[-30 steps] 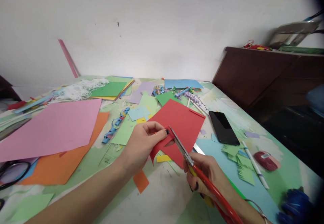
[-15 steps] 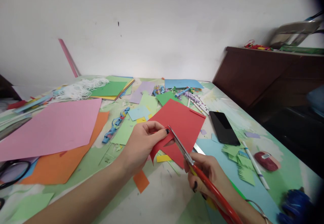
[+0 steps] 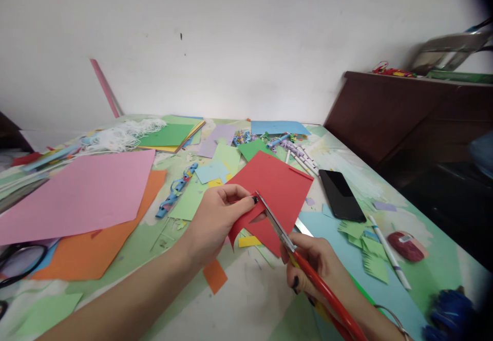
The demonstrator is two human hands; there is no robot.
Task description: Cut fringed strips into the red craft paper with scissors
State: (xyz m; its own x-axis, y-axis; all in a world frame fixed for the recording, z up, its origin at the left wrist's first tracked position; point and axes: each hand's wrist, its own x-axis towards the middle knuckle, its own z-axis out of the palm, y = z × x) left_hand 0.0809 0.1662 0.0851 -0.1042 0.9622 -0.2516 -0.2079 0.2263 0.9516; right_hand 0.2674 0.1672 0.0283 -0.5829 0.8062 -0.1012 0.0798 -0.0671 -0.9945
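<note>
My left hand pinches a small piece of red paper between thumb and fingers. My right hand grips a pair of scissors with red handles and some yellow on the inner side. The scissor tips reach the red piece beside my left thumb; whether the blades are fully closed there is hard to make out. A larger red sheet lies on the table just behind the blades. Under the hands show a yellow strip and an orange scrap.
Pink paper over orange paper covers the left side. A phone, green fringed scraps, a white stick and a dark red object lie right. A blue paper-wrapped stick and white string are farther back.
</note>
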